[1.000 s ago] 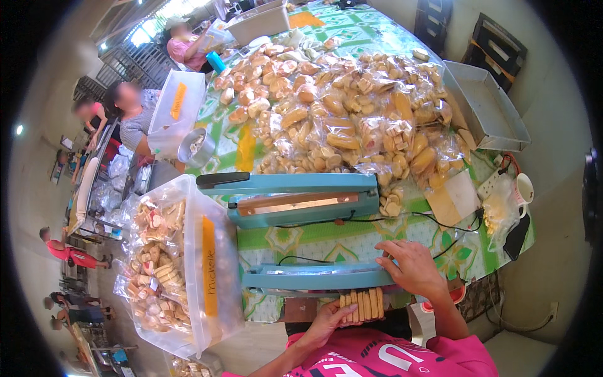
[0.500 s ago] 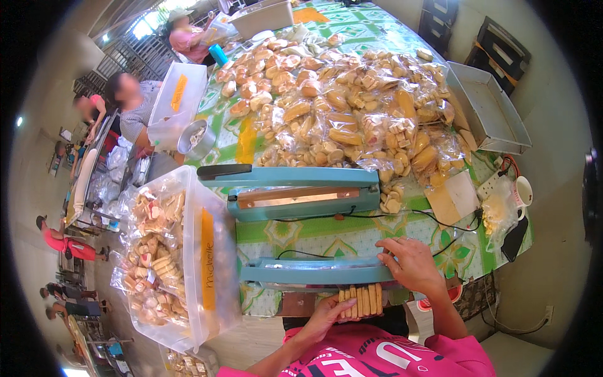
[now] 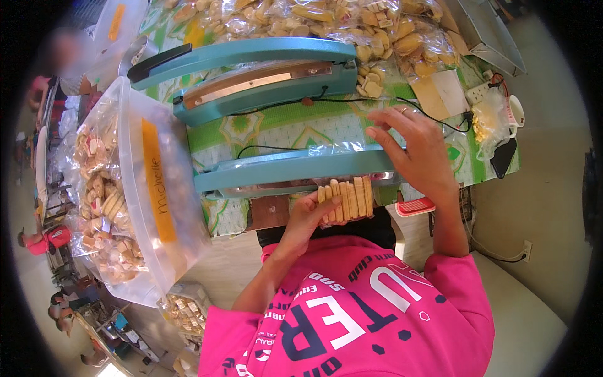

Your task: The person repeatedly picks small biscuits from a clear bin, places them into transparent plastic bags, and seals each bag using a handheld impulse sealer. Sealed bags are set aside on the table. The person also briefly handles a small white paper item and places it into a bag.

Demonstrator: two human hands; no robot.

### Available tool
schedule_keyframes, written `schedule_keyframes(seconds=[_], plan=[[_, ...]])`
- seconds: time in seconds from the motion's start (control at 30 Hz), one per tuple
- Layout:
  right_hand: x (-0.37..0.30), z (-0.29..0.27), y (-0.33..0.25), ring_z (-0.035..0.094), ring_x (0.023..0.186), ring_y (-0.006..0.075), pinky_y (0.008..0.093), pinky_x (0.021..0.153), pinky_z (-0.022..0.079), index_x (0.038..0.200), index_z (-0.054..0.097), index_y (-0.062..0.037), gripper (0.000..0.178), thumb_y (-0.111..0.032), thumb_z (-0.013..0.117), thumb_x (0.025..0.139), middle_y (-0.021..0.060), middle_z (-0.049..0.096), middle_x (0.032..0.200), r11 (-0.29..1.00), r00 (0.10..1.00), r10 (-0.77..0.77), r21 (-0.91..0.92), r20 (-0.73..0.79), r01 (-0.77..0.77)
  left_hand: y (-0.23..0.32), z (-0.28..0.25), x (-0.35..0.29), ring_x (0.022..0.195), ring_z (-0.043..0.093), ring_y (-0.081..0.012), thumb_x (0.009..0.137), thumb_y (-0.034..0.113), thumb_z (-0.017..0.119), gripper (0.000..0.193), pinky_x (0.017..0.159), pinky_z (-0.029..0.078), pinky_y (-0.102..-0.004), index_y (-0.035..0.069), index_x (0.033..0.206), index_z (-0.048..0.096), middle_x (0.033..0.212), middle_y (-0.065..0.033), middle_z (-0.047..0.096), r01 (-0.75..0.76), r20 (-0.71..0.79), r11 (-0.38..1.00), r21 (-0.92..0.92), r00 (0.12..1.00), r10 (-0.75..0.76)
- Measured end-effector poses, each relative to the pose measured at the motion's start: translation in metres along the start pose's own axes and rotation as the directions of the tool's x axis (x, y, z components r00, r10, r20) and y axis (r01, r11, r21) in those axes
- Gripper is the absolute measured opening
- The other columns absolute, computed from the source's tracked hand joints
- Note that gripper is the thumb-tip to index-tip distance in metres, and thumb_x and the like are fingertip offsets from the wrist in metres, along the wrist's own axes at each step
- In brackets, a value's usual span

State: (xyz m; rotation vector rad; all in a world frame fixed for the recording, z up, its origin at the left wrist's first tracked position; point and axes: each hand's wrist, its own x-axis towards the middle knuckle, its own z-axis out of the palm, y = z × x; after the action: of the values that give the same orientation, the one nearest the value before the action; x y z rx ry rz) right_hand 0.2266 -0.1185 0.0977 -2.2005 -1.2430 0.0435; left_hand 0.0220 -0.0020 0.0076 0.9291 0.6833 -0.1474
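My left hand (image 3: 304,221) is closed around a clear plastic bag of biscuit sticks (image 3: 345,202), held upright at the near edge of the table. The bag sits against the front of the nearer blue bag sealer (image 3: 295,168), whose long arm is lowered. Some clear plastic (image 3: 339,149) shows on the sealer's far side. My right hand (image 3: 419,151) is over the sealer's right end, fingers bent and apart, holding nothing I can see. Its palm is hidden. Farther back stands a second blue sealer (image 3: 264,94) with its arm raised.
A clear bin (image 3: 182,182) of bagged bread pieces stands at left. Many bagged breads (image 3: 295,19) cover the far table. A power cord (image 3: 270,112) crosses the cloth. At right are a cardboard piece (image 3: 438,94), a white cup (image 3: 516,112) and a black phone (image 3: 502,157).
The view has tipped downward, so the table appears higher up. My right fingers have come off the sealer's arm and spread a little. My left hand still holds the bagged biscuit sticks.
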Motion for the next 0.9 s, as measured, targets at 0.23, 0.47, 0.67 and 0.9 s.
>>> schedule_keyframes(seconds=[0.23,0.47,0.67,0.9], plan=[[0.020,-0.037,-0.042,0.065,0.087,0.0301,0.0396,0.077,0.049,0.102,0.069,-0.0043,0.022,-0.014,0.072,0.083,0.0111,0.068,0.095,0.951,0.953,-0.288,-0.146,-0.096,0.273,0.013,-0.003,-0.019,0.073,0.060,-0.0042,0.094,0.030,0.068,0.029,0.058,0.038,-0.0177,0.003,0.106,0.066,0.081,0.0015,0.064,-0.077,0.083,0.994,0.072,0.994,0.071],[0.015,-0.042,-0.086,0.059,0.091,0.0272,0.0394,0.083,0.047,0.092,0.062,-0.0064,0.020,-0.017,0.072,0.077,0.0076,0.061,0.088,0.874,0.864,-0.483,0.017,0.142,0.486,0.032,-0.004,-0.061,0.077,0.060,-0.0087,0.090,0.011,0.069,0.011,0.072,0.048,-0.0231,0.003,0.097,0.067,0.086,-0.0017,0.066,-0.251,0.009,0.963,0.094,0.968,0.251],[0.024,-0.033,-0.102,0.058,0.094,0.0258,0.0386,0.086,0.044,0.093,0.054,-0.0080,0.021,-0.015,0.064,0.077,0.0066,0.059,0.090,0.815,0.727,-0.570,0.150,0.384,0.560,0.051,-0.017,-0.079,0.087,0.062,-0.0125,0.089,0.000,0.066,0.006,0.077,0.050,-0.0269,-0.003,0.094,0.066,0.098,-0.0066,0.066,-0.509,0.168,0.852,0.122,0.856,0.488],[0.101,-0.078,-0.048,0.058,0.087,0.0193,0.0337,0.080,0.046,0.093,0.061,-0.0035,0.016,-0.011,0.067,0.081,0.0053,0.061,0.089,0.951,0.954,-0.251,0.225,0.167,0.211,0.087,-0.028,-0.106,0.109,0.064,-0.0182,0.092,0.004,0.066,0.043,0.092,0.052,-0.0301,-0.001,0.133,0.055,0.121,-0.0125,0.066,-0.524,0.008,0.844,0.116,0.850,0.527]])
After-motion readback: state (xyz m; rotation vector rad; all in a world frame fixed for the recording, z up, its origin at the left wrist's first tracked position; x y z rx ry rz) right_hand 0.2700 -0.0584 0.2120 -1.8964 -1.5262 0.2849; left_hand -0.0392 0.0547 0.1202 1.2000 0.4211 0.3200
